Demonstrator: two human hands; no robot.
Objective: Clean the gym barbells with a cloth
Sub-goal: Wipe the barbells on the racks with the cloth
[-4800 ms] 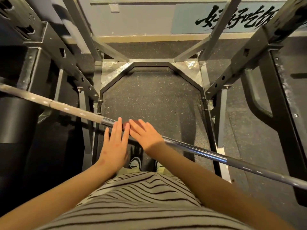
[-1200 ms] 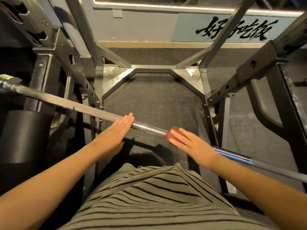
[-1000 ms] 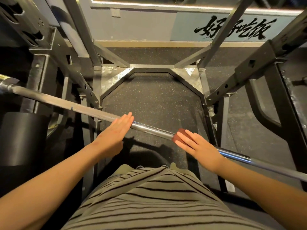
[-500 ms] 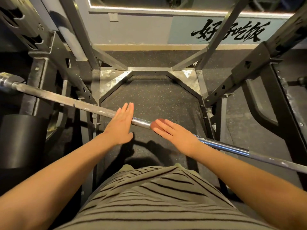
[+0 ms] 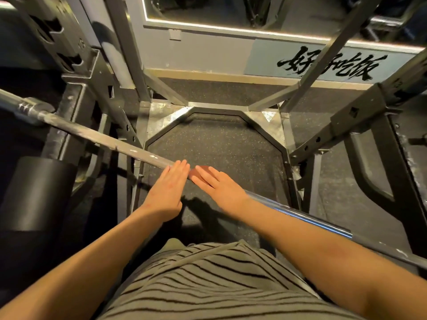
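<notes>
A steel barbell (image 5: 97, 136) runs from upper left to lower right across the rack. Its left stretch looks dull with white marks, and its right stretch (image 5: 307, 217) shines. My left hand (image 5: 169, 187) rests flat on the bar with straight fingers. Just to its right, my right hand (image 5: 218, 184) presses a small reddish-brown cloth (image 5: 199, 172) onto the bar with straight fingers. Most of the cloth is hidden under that hand. The two hands nearly touch.
Dark rack uprights (image 5: 360, 116) and safety arms flank the bar on both sides. A black cylinder (image 5: 37, 192) stands at lower left. A metal frame (image 5: 215, 110) borders the speckled rubber floor (image 5: 215, 148) below. A grey wall with black lettering (image 5: 328, 64) lies beyond.
My right hand has slid the cloth leftwards along the bar, from well apart to right beside my left hand. The left hand stayed flat on the bar.
</notes>
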